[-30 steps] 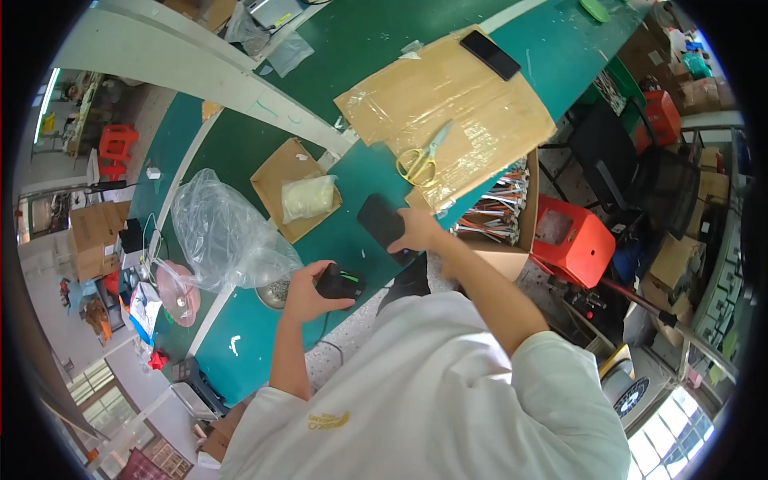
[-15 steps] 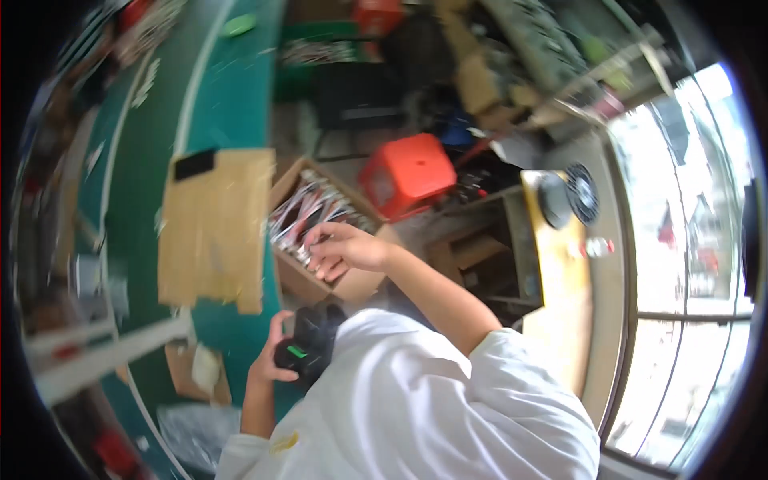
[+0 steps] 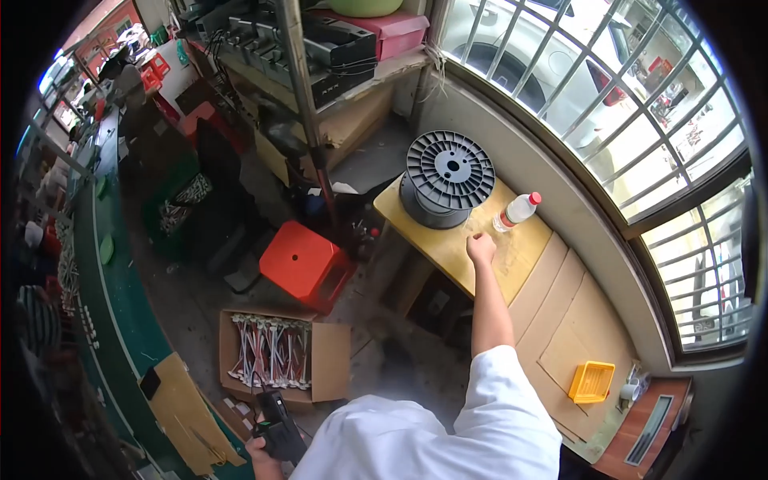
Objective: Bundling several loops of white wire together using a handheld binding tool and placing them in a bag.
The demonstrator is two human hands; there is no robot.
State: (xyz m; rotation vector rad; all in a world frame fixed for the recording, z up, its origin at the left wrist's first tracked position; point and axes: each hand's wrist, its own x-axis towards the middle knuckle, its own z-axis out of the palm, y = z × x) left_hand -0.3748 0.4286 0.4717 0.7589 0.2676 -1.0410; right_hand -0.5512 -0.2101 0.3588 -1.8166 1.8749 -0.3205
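Reaching out, the right hand (image 3: 481,247) rested closed as a fist on the small yellow table (image 3: 448,244), between the black cable spool (image 3: 448,180) and the clear plastic bottle (image 3: 516,212); whether it gripped anything could not be told. Approx. 0.5 s earlier that hand was at the cardboard box (image 3: 330,372) of white cable assys; the view had since swung from the green bench to the window side, so work had moved to the table. Left hand (image 3: 260,453) was clamped on a black handheld device (image 3: 278,424) at lower edge. Box held bundled white cables; orange basket (image 3: 592,382) contents unclear.
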